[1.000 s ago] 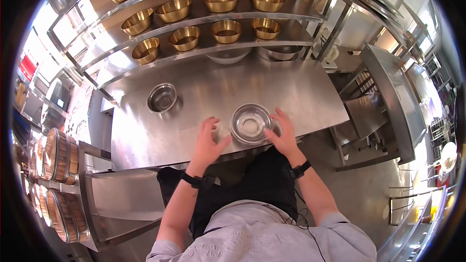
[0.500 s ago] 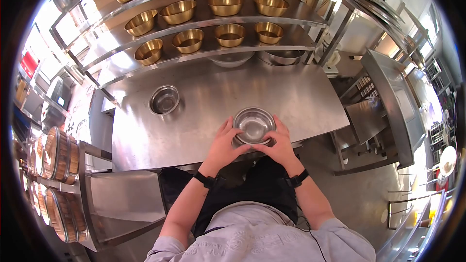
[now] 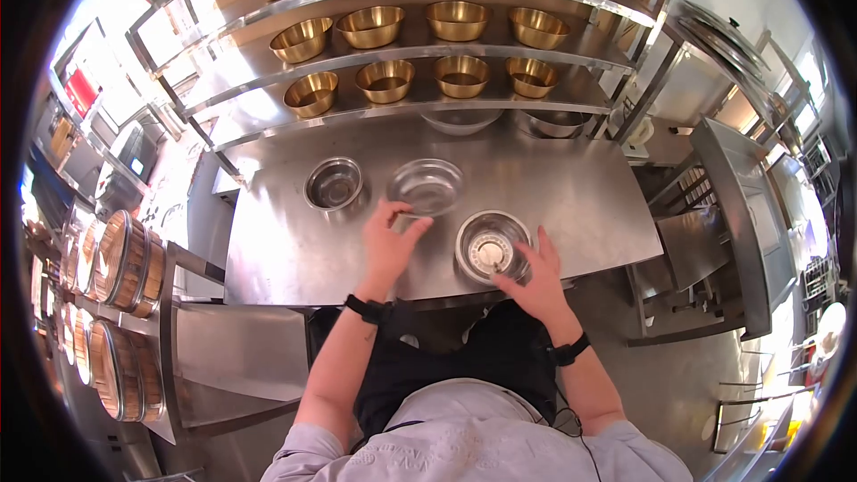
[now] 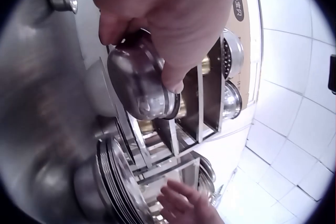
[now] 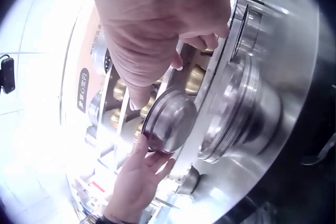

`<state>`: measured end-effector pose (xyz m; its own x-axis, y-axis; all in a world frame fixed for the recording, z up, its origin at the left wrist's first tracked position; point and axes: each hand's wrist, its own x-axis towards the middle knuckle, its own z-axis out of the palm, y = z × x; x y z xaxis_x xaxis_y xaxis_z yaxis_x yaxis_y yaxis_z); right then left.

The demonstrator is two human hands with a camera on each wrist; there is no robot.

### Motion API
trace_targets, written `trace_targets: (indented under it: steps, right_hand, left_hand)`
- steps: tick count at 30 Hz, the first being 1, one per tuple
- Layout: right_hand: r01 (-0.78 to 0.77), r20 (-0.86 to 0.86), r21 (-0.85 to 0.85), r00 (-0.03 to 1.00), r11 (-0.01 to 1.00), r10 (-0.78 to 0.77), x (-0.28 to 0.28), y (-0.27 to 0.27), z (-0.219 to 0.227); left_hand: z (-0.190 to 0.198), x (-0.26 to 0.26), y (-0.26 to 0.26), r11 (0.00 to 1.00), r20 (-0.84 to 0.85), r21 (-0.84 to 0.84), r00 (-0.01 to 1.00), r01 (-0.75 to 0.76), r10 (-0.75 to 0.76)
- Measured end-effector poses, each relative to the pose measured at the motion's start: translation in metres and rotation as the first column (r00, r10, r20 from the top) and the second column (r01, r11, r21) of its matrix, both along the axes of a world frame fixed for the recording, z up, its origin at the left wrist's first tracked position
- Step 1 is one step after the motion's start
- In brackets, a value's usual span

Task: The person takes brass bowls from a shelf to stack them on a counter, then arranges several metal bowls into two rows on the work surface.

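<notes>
My left hand (image 3: 389,252) pinches the near rim of a shiny steel bowl (image 3: 427,186), thumb on one side and fingers on the other. In the left wrist view this bowl (image 4: 131,85) is tilted and hangs below the hand. My right hand (image 3: 541,278) holds nothing; its fingers are spread at the right edge of a stack of steel bowls (image 5: 231,111). In the head view the top bowl (image 3: 465,248) of that stack shows a pale bottom. Another steel bowl (image 3: 334,184) stands on the table, left of the held one.
The steel table (image 3: 580,214) has a rack of shelves (image 3: 571,103) along its back, with rows of brass-coloured bowls (image 3: 462,78). Larger bowls (image 3: 551,123) stand under the lowest shelf. Wooden buckets (image 3: 125,263) are at the left, and a steel sink unit (image 3: 736,232) at the right.
The hands have come together at the stack, then parted. My left hand has lifted a bowl away, up and to the left; my right hand has let go. The head view has turned somewhat left.
</notes>
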<state>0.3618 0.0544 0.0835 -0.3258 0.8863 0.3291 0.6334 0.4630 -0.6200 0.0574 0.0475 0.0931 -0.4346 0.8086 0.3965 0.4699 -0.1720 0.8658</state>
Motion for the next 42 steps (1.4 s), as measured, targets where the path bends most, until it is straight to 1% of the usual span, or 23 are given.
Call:
trace_targets:
  steps: [1,2,4,5,8,9,12,15,16,18,22,23,24,25,26,27,29,32,33,34,37,39,42]
  right_hand:
    - [0.01,0.086,0.024,0.996,1.0,-0.012,0.002,-0.004,-0.01]
    - [0.02,0.172,0.047,0.985,0.999,-0.027,0.003,-0.006,-0.017]
    - [-0.01,0.126,0.069,0.992,0.998,0.001,0.002,-0.005,-0.025]
    - [-0.018,0.118,0.072,0.993,0.997,0.009,0.002,-0.003,-0.028]
    - [-0.023,0.121,0.092,0.993,0.995,0.012,0.002,-0.003,-0.021]
    - [-0.02,0.127,0.1,0.992,0.995,0.008,0.002,-0.003,-0.019]
    - [-0.015,0.136,0.104,0.991,0.995,0.001,0.002,-0.003,-0.017]
    - [0.005,0.119,0.094,0.993,0.996,-0.017,0.0,-0.003,-0.009]
    - [0.004,0.095,0.075,0.995,0.997,-0.011,-0.001,-0.003,-0.006]
    - [0.009,0.051,0.035,0.999,0.999,-0.011,-0.001,-0.001,-0.002]
    - [-0.036,-0.147,-0.147,0.989,0.988,0.015,0.001,0.008,0.009]
    - [-0.059,-0.197,-0.19,0.98,0.98,0.021,0.001,0.01,0.016]
    - [-0.086,-0.246,-0.23,0.969,0.969,0.028,0.003,0.013,0.022]
    - [-0.085,-0.256,-0.203,0.966,0.976,0.031,0.005,0.016,0.028]
    - [-0.084,-0.266,-0.173,0.963,0.981,0.035,0.01,0.019,0.033]
    - [-0.082,-0.274,-0.141,0.961,0.987,0.041,0.015,0.026,0.038]
    - [0.04,-0.265,-0.043,0.963,0.998,-0.05,0.03,0.05,0.04]
    - [0.219,-0.249,0.083,0.949,0.972,-0.192,0.067,0.111,0.024]
    - [0.287,-0.208,0.052,0.94,0.956,-0.271,0.079,0.13,0.023]
    - [0.355,-0.164,0.027,0.924,0.935,-0.346,0.09,0.15,0.023]
    - [0.472,-0.103,0.09,0.88,0.877,-0.463,0.128,0.219,-0.011]
    - [0.512,-0.163,0.07,0.853,0.856,-0.496,0.147,0.252,-0.032]
    - [0.516,-0.088,0.035,0.855,0.856,-0.512,0.162,0.271,-0.029]
  left_hand:
    - [-0.011,-0.01,0.012,0.999,0.031,0.011,0.999,-0.04,0.04]
    - [-0.014,-0.017,0.021,0.998,0.021,0.002,0.998,-0.063,0.063]
    - [-0.02,-0.029,0.035,0.994,-0.003,-0.014,0.994,-0.11,0.11]
    - [-0.033,-0.038,0.045,0.994,-0.01,0.008,0.994,-0.11,0.11]
    - [-0.04,-0.044,0.056,0.986,-0.06,-0.039,0.985,-0.163,0.16]
    - [-0.042,-0.045,0.059,0.976,-0.116,-0.087,0.975,-0.198,0.187]
    - [-0.052,-0.046,0.064,0.968,-0.125,-0.117,0.97,-0.221,0.206]
    - [-0.054,-0.048,0.065,0.954,-0.133,-0.205,0.972,-0.217,0.193]
    - [-0.055,-0.048,0.066,0.949,-0.131,-0.239,0.975,-0.206,0.179]
    - [-0.056,-0.047,0.064,0.945,-0.183,-0.24,0.966,-0.224,0.182]
    - [-0.057,-0.027,0.047,0.908,-0.271,-0.289,0.936,-0.304,0.227]
    - [-0.057,-0.022,0.039,0.928,-0.225,-0.29,0.959,-0.233,0.17]
    - [-0.043,-0.013,0.025,0.942,-0.171,-0.311,0.982,-0.125,0.074]
    - [-0.021,0.001,0.008,0.945,-0.114,-0.326,0.993,-0.018,-0.021]
    - [-0.012,0.015,-0.003,0.939,-0.056,-0.333,0.992,0.09,-0.115]
    - [-0.018,0.024,-0.012,0.937,-0.093,-0.316,0.978,0.148,-0.186]
    - [-0.028,0.041,-0.028,0.922,-0.169,-0.288,0.934,0.26,-0.316]
    - [-0.005,0.068,-0.046,0.873,-0.308,-0.319,0.831,0.369,-0.464]
    - [-0.005,0.072,-0.046,0.876,-0.346,-0.302,0.813,0.377,-0.469]
    - [-0.01,0.073,-0.045,0.873,-0.332,-0.304,0.816,0.382,-0.473]
    - [-0.024,0.078,-0.041,0.87,-0.316,-0.302,0.82,0.39,-0.478]
    - [-0.025,0.077,-0.038,0.874,-0.337,-0.302,0.815,0.38,-0.471]
    - [-0.022,0.077,-0.036,0.892,-0.44,-0.294,0.779,0.345,-0.446]
